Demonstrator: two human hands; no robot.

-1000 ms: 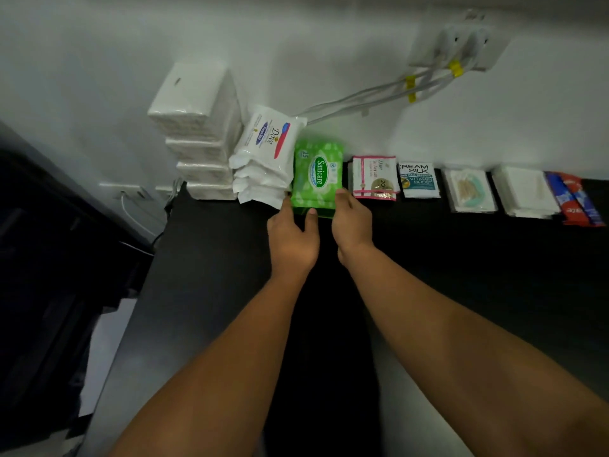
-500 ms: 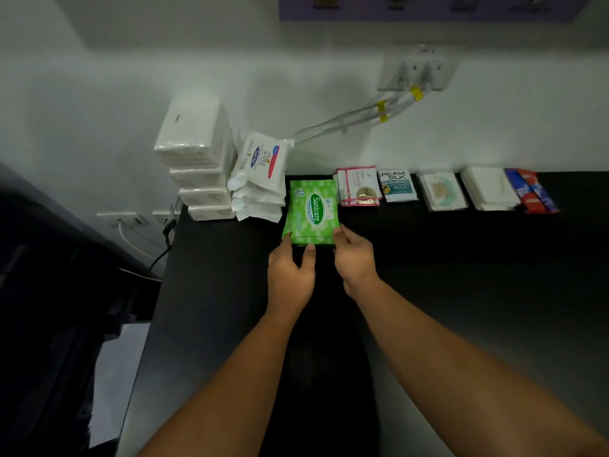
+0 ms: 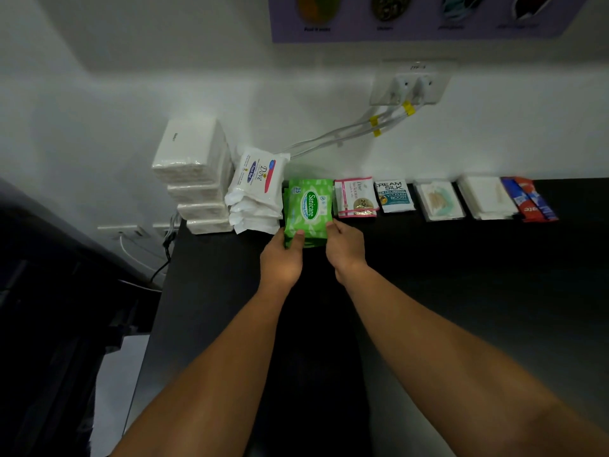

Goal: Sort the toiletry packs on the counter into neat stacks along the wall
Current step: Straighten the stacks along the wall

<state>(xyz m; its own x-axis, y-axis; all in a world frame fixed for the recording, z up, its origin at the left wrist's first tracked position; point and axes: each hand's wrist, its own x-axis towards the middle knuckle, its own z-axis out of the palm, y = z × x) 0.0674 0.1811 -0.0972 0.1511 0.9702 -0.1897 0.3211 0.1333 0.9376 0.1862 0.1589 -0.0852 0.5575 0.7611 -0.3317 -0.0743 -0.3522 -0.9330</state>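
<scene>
1. Head view: left hand [image 3: 280, 258] pinches the near left edge of the green Sanicare stack [image 3: 308, 206], thumb on top. Right hand [image 3: 346, 247] grasps its near right corner. Two-sided hold prob. to square the pks & shift them as one.
2. The stack sits on the black worktop [image 3: 428, 275], in the row by the wall [image 3: 197, 77]. It's btwn the Dove wipes stack [image 3: 257, 189] on its left (touching or not, can't tell) & the pink Dove sachet [image 3: 356, 197] just beside on its right.
3. Tight slot w/ neighbours both sides, so push straight back, no twist. Dove wipes lean towards the green pks; a nudge could tip them.
4. Room: open worktop on the near side for drawing the hands back. The worktop's left edge lies just past the white tissue stack [image 3: 194, 173].
</scene>
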